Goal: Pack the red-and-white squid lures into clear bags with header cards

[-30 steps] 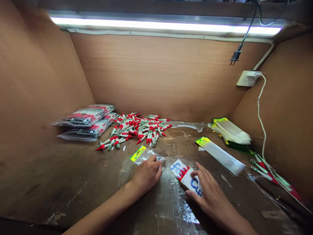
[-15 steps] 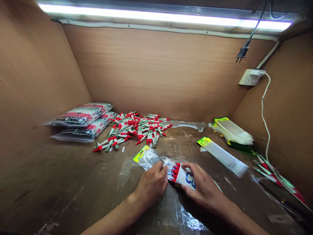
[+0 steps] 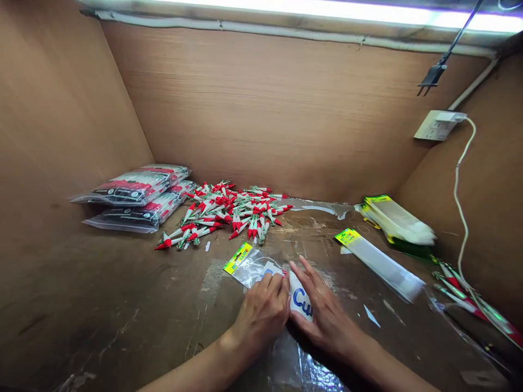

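Note:
My left hand is closed at the open end of a clear plastic bag with a yellow header. A white piece with blue writing shows inside the bag, just past my fingers. My right hand has its thumb and fingers around a white card with blue lettering, pressed up against my left hand. The index and middle fingers reach forward over the card. A speck of red shows between the hands; the lures there are mostly hidden by my fingers.
Red and white squid lures lie heaped at the back. Filled bags are stacked on the left. Flat header bags and another stack lie right, near loose lures and a white cable.
My right hand has moved the card left against my left hand, and the red lure tips between them are now nearly covered. White shows further inside the bag. The camera view has shifted slightly.

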Available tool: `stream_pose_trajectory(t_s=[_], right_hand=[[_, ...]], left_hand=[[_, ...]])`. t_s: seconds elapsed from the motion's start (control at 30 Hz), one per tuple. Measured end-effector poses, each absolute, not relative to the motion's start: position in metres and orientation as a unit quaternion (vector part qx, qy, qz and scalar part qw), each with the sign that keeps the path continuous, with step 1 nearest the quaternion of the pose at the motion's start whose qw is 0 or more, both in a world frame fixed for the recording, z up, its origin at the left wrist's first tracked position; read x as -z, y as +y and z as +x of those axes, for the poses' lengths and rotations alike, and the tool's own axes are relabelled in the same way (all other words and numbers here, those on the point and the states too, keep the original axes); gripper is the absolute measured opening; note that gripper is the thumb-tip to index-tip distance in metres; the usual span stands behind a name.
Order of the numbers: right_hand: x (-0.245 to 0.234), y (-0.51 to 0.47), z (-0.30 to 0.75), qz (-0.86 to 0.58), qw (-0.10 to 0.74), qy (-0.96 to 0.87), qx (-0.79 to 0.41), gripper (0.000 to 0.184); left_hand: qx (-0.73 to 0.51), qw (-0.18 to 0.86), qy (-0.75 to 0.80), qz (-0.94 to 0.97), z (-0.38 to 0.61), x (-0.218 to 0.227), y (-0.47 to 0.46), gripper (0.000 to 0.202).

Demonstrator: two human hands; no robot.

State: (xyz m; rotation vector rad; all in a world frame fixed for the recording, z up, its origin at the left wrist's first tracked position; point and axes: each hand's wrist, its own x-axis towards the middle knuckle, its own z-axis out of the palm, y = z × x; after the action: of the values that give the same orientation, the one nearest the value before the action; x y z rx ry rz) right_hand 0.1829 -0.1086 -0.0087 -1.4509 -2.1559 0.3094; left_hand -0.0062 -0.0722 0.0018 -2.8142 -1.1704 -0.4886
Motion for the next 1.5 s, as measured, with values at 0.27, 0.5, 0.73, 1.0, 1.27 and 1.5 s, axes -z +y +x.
stream_pose_trajectory(t_s=[0.27,0.5,0.73,1.0,1.27,1.5], right_hand=[[0.000,-0.109,0.193,-0.519,0.216,-0.814,-0.147,0.088],[0.027,-0.112,0.201,-0.557,0.206,-0.797,-0.111,0.086],[0.021,-0.109,0.201,-0.534,0.253,-0.796,-0.132,0.088],[0.016,-0.108,0.213,-0.524,0.286,-0.783,-0.171,0.081],[0.007,-0.109,0.218,-0.509,0.300,-0.784,-0.190,0.080],[0.010,-0.101,0.221,-0.496,0.312,-0.784,-0.204,0.085]], left_hand=[[0.135,-0.040,-0.364,-0.921,-0.013,-0.018,-0.074,0.037],[0.129,-0.103,-0.317,-0.934,-0.026,-0.024,-0.069,0.047],[0.121,-0.181,-0.242,-0.946,-0.049,-0.031,-0.013,0.067],[0.065,-0.194,-0.251,-0.946,-0.045,-0.016,-0.029,0.079],[0.084,-0.121,-0.320,-0.936,-0.029,-0.023,-0.040,0.102],[0.004,-0.219,-0.167,-0.961,0.008,-0.014,0.015,0.133]])
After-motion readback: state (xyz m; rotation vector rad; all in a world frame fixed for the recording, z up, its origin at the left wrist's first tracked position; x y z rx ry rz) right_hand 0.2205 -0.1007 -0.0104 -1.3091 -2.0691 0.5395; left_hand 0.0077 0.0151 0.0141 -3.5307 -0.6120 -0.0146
